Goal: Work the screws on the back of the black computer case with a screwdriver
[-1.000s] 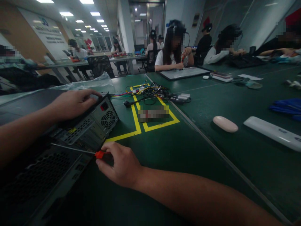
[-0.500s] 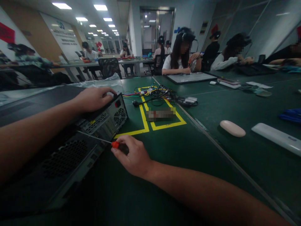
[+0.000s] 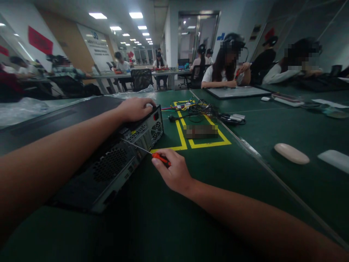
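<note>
A black computer case (image 3: 81, 116) lies on its side at the left, its grey back panel with a fan grille (image 3: 156, 130) and slots facing me. My left hand (image 3: 136, 109) rests on the case's top near the rear corner, fingers curled at the edge. In my right hand (image 3: 174, 169) is a screwdriver (image 3: 157, 156) with an orange-red and black handle, pinched between thumb and fingers. Its long thin shaft points left to the back panel. The tip meets or nearly meets the panel's edge; exact contact is hard to see.
Beyond the case, a bundle of cables (image 3: 201, 107) lies by yellow tape marks (image 3: 211, 144) on the green table (image 3: 231, 178). A blurred-out block (image 3: 201, 131) sits inside the tape. At the right lie a pinkish oval object (image 3: 291, 153) and a white one (image 3: 335, 160). Co-workers sit across the table.
The view has swung left, so everything sits farther right in the picture. My left hand stays on the case, and the screwdriver's handle has turned in my right hand, showing more orange.
</note>
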Demonstrator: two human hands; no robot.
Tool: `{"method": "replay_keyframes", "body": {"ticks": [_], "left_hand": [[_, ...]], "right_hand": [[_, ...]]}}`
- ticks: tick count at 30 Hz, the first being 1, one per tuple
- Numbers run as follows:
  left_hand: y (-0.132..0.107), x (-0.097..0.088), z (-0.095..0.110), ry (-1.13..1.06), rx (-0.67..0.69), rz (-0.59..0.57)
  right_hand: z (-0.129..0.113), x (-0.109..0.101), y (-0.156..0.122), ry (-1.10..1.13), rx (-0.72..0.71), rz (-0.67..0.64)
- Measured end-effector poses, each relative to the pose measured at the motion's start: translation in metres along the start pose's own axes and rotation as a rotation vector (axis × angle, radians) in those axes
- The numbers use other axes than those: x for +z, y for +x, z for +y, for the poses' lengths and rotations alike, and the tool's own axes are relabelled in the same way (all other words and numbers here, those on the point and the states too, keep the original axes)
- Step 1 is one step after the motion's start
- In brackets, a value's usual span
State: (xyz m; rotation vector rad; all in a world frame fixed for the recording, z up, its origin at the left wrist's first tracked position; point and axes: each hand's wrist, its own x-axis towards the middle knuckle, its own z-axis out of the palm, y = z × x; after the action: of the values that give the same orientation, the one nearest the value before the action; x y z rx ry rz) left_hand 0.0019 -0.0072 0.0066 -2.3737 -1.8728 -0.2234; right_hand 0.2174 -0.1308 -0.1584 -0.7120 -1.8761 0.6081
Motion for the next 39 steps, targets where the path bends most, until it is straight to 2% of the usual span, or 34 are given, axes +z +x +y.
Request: {"method": "replay_keyframes", "body": {"ticks": [12, 39], "left_hand": [[0.0011, 0.0039, -0.0018, -0.007, 0.01, 0.029], [0.0015, 0.0039, -0.002, -0.007, 0.015, 0.029]], "right_hand": [[-0.0022, -0.0001, -0.0002, 0.092, 0.05, -0.002], [-0.0015, -0.0004, 0.0005, 0.091, 0.078, -0.001]]}}
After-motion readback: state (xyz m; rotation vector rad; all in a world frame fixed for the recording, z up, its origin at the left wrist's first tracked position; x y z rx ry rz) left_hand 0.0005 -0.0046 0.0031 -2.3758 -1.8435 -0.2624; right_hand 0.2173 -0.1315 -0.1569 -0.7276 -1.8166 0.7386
